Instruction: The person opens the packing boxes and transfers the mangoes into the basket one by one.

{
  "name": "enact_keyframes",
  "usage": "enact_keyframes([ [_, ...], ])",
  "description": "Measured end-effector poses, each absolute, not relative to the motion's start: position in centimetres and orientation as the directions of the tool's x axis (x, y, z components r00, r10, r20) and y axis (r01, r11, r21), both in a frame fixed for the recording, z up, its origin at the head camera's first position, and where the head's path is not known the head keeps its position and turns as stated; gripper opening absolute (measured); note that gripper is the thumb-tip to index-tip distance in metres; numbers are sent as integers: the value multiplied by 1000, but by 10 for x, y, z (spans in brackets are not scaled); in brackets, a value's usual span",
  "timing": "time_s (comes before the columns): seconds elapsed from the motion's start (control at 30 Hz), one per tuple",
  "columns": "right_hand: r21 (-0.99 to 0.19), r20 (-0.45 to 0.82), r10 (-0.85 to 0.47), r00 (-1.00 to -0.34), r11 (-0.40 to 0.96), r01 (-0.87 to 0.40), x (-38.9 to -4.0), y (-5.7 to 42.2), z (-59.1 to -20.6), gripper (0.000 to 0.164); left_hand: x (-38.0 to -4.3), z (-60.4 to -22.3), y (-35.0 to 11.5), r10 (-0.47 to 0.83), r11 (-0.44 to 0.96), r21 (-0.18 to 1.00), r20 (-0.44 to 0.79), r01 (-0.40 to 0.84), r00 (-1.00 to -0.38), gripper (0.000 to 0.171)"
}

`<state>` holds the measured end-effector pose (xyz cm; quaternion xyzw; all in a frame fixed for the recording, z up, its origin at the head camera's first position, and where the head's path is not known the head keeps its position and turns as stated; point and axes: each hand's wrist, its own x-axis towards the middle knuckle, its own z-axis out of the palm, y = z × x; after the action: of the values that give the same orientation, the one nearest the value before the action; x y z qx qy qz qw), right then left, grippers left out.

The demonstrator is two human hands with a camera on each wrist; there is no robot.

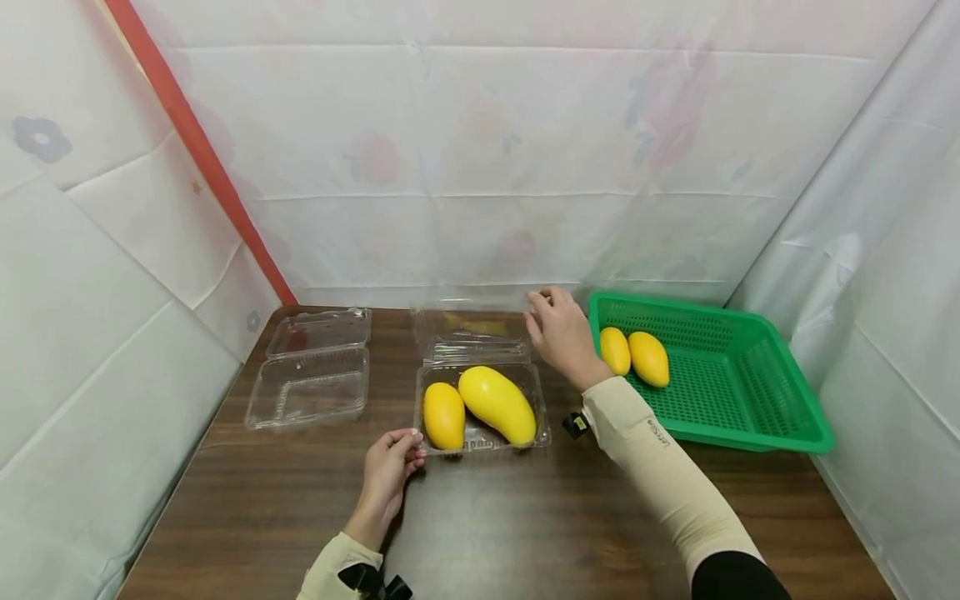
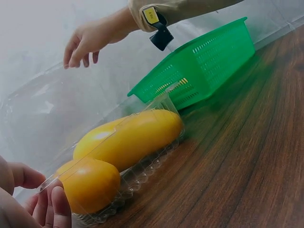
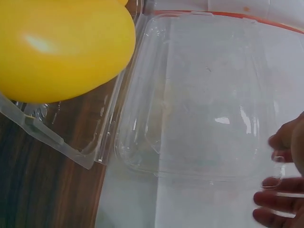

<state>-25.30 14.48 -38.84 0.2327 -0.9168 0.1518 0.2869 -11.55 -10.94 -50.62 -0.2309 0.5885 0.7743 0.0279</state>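
A clear plastic box (image 1: pixel 546 429) sits on a brown table (image 1: pixel 525 525), holding a small mango (image 1: pixel 444 417) and, at its right, a long mango (image 1: pixel 498 404). Its lid (image 1: pixel 480 325) is raised behind it. The left hand (image 1: pixel 386 475) pinches the box's near left corner. The right hand (image 1: pixel 558 329) is at the lid's far right corner; whether it grips is unclear. Left of the box is a second open box (image 1: pixel 311 387). Right of it, a green basket (image 1: pixel 712 392) holds two mangoes (image 1: pixel 649 359), its near left corner blocked by the right sleeve (image 1: pixel 667 467). Behind the box hangs a white sheet (image 1: pixel 465 150).
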Motion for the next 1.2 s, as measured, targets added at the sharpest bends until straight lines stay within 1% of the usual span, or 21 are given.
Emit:
enact_keyframes([
  [0.17, -183, 481, -299, -824, 885, -428, -251, 146, -385, 48, -115, -507, -110, -223, -300, 895, -402, -330, -888, 19],
  [0.3, -197, 377, -308, -873, 895, -401, -249, 145, -384, 52, -114, -506, -110, -224, -307, 894, -402, -327, -888, 19],
  [0.57, -177, 305, -356, -883, 890, -420, -244, 147, -394, 45, -115, -508, -110, -224, -307, 893, -404, -329, -887, 17],
  [0.67, -175, 271, -365, -891, 891, -418, -242, 147, -397, 44, -115, -508, -111, -222, -309, 892, -406, -331, -886, 15],
  [0.87, -237, 209, -364, -908, 882, -408, -235, 146, -399, 46, -116, -508, -111, -218, -311, 890, -408, -333, -887, 11],
  [1.2, -269, 189, -370, -910, 871, -410, -227, 147, -401, 45, -117, -507, -112, -193, -312, 885, -416, -346, -889, 12],
])
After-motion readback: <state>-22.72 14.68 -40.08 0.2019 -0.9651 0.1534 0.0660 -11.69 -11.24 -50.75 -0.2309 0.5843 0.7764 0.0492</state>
